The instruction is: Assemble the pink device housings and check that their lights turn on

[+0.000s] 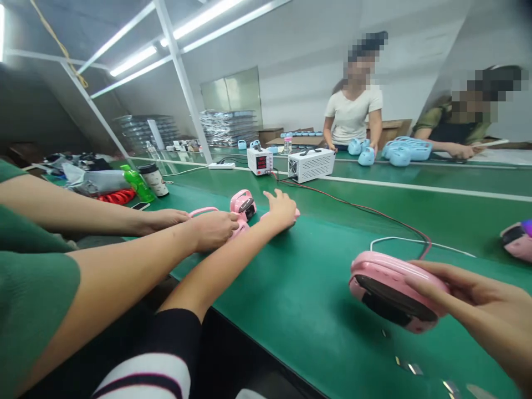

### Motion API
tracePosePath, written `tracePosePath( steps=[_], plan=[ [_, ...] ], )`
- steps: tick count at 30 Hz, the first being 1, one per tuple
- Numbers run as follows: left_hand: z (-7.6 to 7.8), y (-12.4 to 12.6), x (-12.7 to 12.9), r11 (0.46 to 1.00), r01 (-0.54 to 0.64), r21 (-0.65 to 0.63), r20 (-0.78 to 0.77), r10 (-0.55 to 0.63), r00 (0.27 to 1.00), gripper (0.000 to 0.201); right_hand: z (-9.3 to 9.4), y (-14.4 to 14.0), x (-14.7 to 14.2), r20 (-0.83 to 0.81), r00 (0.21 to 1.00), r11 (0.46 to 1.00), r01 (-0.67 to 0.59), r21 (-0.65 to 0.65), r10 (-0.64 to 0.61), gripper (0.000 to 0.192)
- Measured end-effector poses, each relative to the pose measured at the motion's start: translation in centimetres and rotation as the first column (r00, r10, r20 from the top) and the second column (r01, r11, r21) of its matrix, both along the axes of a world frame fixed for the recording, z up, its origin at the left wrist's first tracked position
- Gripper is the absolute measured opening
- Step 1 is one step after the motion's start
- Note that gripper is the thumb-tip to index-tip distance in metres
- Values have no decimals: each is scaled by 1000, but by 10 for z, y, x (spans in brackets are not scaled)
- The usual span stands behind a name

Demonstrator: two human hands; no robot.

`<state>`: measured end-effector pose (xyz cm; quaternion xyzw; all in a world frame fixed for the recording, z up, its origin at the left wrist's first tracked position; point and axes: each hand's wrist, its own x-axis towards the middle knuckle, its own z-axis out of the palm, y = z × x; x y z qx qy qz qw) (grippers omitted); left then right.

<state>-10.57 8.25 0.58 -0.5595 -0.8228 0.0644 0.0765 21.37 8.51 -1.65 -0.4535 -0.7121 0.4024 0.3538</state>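
Note:
My left hand (282,209), below a black cuff on a white-striped sleeve, reaches far over the bench with fingers apart. It is over a pink device (296,214), mostly hidden behind it; whether they touch I cannot tell. My right hand (477,293) grips another pink plastic device (399,288) with a rounded handle and a dark glossy panel, tilted just above the mat. Beside my left hand, a co-worker's hand (214,230) from a green sleeve works at a pink part (240,228). A pink device (243,203) stands just behind that.
Small metal pieces (414,369) lie on the green mat (316,310). A white power supply (260,162) and a grey-white box (311,164) feed red and black leads. A green bottle (138,183) and a cup (153,180) stand left. Across, two people handle blue devices (399,152).

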Motion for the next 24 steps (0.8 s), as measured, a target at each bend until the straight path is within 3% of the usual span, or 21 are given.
tracePosePath(
  steps=[3,5,8,11,15,17,20,24],
  plan=[
    [23,6,-26,982,185,44,-73,-181,981,29,-3,-2,5,-18,996,996,85,-24,-86,26],
    [29,16,-31,916,401,18,-82,-399,913,29,-4,-4,6,-4,996,994,87,-60,-87,29],
    [23,33,-26,793,608,-41,-55,-610,791,34,-5,-5,2,-38,997,993,59,-103,-63,41],
    [11,44,-20,762,644,-70,-40,-647,761,44,-8,-5,-2,-91,995,991,36,-129,-48,39],
    [6,44,-28,818,571,-66,-20,-573,819,71,-19,5,-3,-95,993,988,58,-140,-72,37],
    [13,41,-41,883,466,-57,-3,-467,884,62,-25,9,-2,-75,996,987,38,-153,-50,39],
    [30,30,-71,977,206,-50,9,-206,979,42,-27,7,-2,-56,998,985,22,-171,-32,43],
    [50,9,-113,988,-81,-135,20,85,996,38,-24,2,-4,-89,995,988,25,-152,-39,40]
  ],
)
